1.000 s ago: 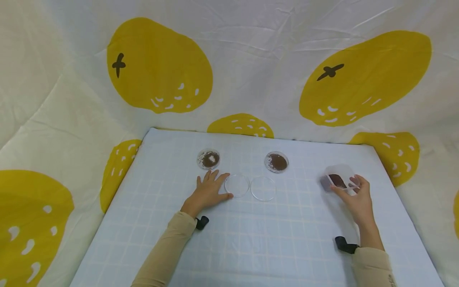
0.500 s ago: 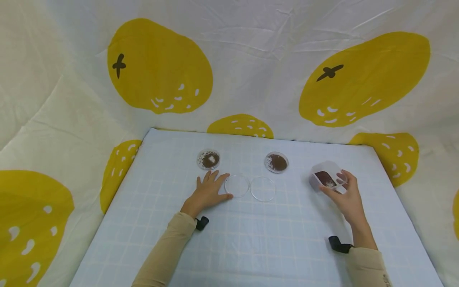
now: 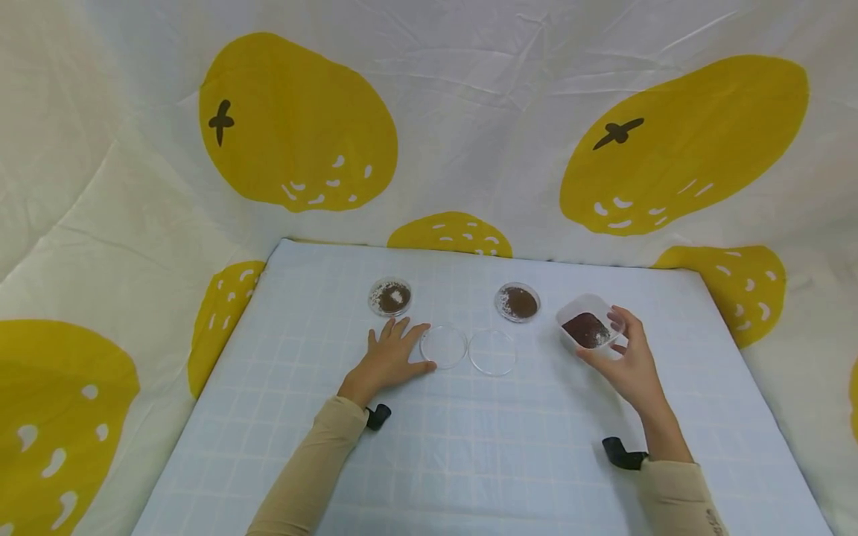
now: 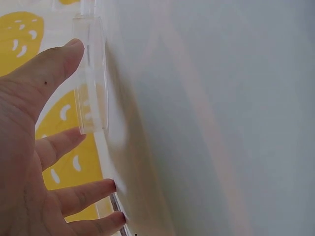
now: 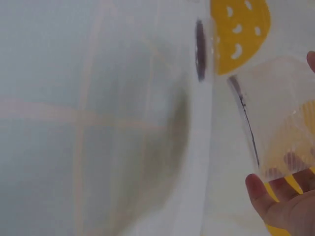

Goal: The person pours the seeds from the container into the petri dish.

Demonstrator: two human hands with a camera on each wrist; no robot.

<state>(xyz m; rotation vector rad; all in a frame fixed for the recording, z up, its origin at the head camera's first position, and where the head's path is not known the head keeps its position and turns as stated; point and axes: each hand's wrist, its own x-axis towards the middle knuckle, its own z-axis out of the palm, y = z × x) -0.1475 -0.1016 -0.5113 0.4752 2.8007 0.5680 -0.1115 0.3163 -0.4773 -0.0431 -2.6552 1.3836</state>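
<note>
In the head view my left hand rests on the table with fingers spread. Its thumb and index finger touch the rim of a clear, shallow, round dish, which the left wrist view shows edge-on. My right hand grips a translucent plastic tub by its right side, tilted, above the table. Dark brown powder with some pale bits lies in the tub. In the right wrist view, fingers support the tub, and the powder shows as a dark line along its wall.
A clear round lid or dish lies just right of the left hand's dish. Farther back are two dishes with brown and white grains, a left one and a right one. A patterned cloth hangs behind the table.
My right hand has carried the tub leftward, nearer the right filled dish, and the powder in it shows more. The left hand and the dishes have stayed where they were.
</note>
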